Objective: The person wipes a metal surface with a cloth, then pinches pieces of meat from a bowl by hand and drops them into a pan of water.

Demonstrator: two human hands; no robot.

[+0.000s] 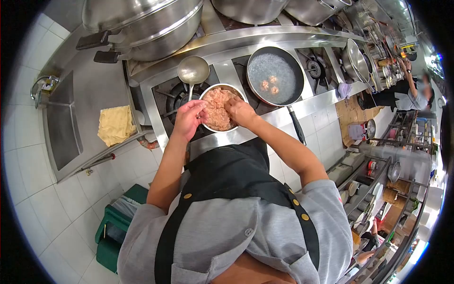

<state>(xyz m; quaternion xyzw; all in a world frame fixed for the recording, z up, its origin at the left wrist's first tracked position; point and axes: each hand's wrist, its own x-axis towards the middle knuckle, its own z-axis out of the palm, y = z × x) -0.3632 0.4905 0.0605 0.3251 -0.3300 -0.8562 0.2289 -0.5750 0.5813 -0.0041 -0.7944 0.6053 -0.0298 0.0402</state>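
A round metal pot (pixel 206 127) full of pink minced meat (pixel 218 106) sits on the stove in front of me. My right hand (pixel 240 112) reaches into it from the right, its fingers closed into the meat. At the pot's left rim is my left hand (pixel 190 117), fingers curled together; whatever they hold is too small to make out. A ladle (pixel 193 70) lies behind, its handle running down toward my left hand. To the right, a dark frying pan (pixel 295 71) holds cloudy liquid with several small meatballs (pixel 269 84) in it.
Large steel pots (pixel 161 35) line the back ledge. Left is a steel counter with a folded yellow cloth (pixel 116 125) and a sink (pixel 64 123). The pan's handle (pixel 297 124) juts past the stove's front edge. Another person (pixel 416 94) stands at the far right.
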